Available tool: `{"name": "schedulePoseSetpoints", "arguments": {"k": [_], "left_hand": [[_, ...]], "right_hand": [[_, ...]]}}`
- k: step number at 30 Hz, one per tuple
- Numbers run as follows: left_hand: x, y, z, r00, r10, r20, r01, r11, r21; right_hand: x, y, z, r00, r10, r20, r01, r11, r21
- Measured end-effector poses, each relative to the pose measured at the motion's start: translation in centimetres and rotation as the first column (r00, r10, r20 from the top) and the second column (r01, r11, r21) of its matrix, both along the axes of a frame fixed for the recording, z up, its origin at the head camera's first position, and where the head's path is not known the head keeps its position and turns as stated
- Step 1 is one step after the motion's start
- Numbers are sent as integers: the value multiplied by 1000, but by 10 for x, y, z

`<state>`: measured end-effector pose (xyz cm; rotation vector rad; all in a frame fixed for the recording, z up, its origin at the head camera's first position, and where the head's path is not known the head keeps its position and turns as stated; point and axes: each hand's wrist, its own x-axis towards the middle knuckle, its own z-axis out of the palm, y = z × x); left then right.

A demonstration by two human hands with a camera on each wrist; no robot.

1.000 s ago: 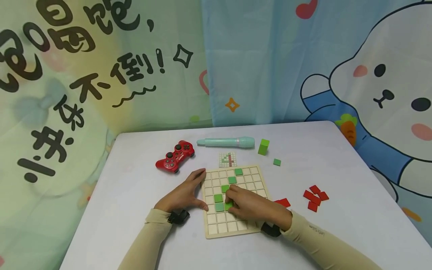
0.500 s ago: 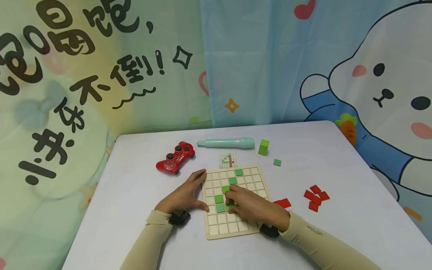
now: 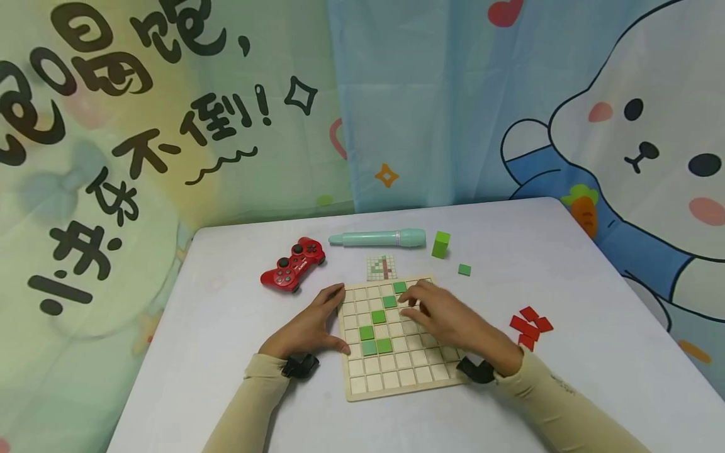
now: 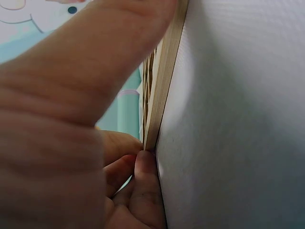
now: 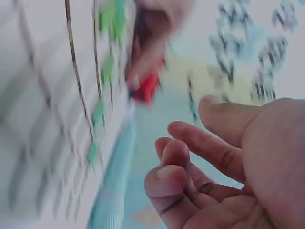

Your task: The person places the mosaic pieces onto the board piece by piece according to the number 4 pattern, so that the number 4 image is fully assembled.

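Note:
A square wooden grid board [image 3: 389, 380] lies on the table, with several green tiles [image 3: 384, 345] set in its cells, most along a rising diagonal. My left hand [image 3: 306, 327] rests against the board's left edge, thumb near the middle and fingers at the far corner. In the left wrist view the fingertips [image 4: 145, 162] touch the board's wooden side [image 4: 164, 81]. Over the upper right of the board hovers my right hand [image 3: 447, 316], fingers loosely bent, a gap between thumb and fingers. The right wrist view shows nothing held in this hand [image 5: 209, 167].
A small patterned card [image 3: 381, 268] lies just beyond the board. Behind are a red game controller [image 3: 293, 264], a mint-coloured tube [image 3: 376, 238], a green stack of tiles [image 3: 441, 245] and a single green tile [image 3: 464, 270]. Several red tiles [image 3: 529, 329] lie to the right.
My right hand has left the green tile at the lower left and moved up and right over the board, uncovering that tile. My left hand has stayed at the board's edge.

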<state>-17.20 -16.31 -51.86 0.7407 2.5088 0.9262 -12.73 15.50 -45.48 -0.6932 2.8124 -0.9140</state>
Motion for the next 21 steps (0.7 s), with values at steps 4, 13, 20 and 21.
{"name": "schedulePoseSetpoints", "arguments": {"k": [4,13,20,21], "left_hand": [[2,-2,-1,1000,7,14,-7,1000,1],[3,-3,-1,1000,9,12,-9,1000,7],[0,-1,2,1000,12,2,-12,1000,4],[-1,0,2,1000,8,1,-8,1000,6]], "right_hand": [[-21,48,3,976,-215,-19,214,976,-38],[-59,104,-34,898,-431,93,428,903,49],[-66,110,-42,908,-415,54,411,908,83],[-66,111,-43,906,-419,54,414,906,87]]}}
